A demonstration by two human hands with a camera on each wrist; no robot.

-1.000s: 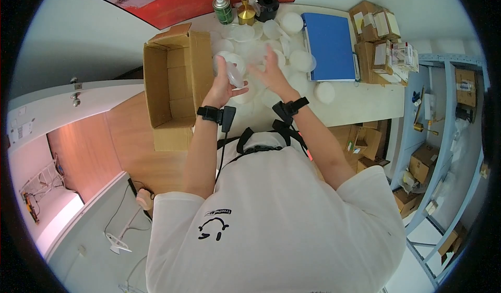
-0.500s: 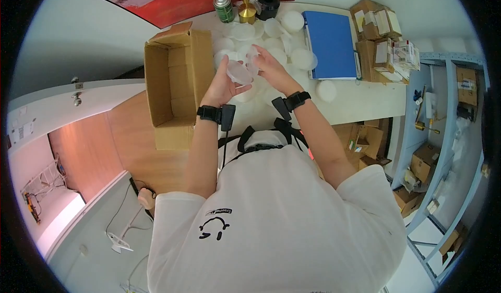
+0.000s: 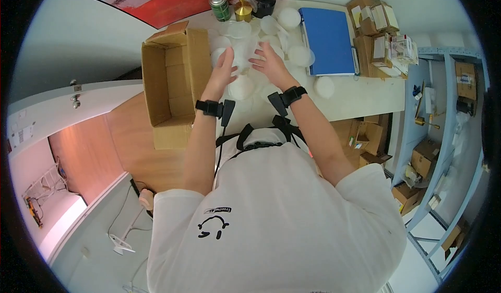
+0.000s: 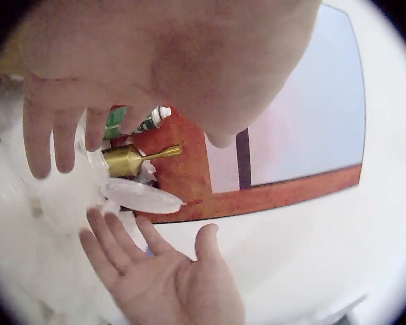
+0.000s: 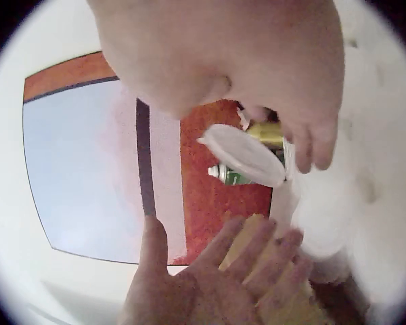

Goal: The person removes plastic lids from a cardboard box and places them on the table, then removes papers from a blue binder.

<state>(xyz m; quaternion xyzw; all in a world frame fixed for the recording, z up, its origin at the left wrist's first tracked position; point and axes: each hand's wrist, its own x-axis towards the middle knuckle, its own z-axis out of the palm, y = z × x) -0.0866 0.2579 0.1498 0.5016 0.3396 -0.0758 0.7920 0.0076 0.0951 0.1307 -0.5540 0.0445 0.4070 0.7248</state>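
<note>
My left hand (image 3: 223, 73) is held over the pile with its fingers straight and spread, gripping nothing. Facing it, a short gap away, my right hand (image 3: 271, 67) has its palm turned inward and its fingers extended. In the left wrist view a translucent round plastic lid (image 4: 143, 196) with a small tab shows edge-on in the gap between the palms. The right wrist view shows this lid (image 5: 243, 154) tilted, clear of the fingers there. Beneath both hands, several translucent white lids and round containers (image 3: 241, 87) are heaped on the white table (image 3: 360, 102).
An open cardboard box (image 3: 180, 79) stands left of the pile. At the back are a green spray can (image 3: 219, 7), a gold bottle with a narrow neck (image 3: 243, 10) and a black round object (image 3: 263, 4). A blue binder (image 3: 329, 41) and small cartons (image 3: 373, 37) lie to the right.
Half a second ago the left hand held a translucent lid and the right hand held another such piece. Both hands have since let go and spread apart.
</note>
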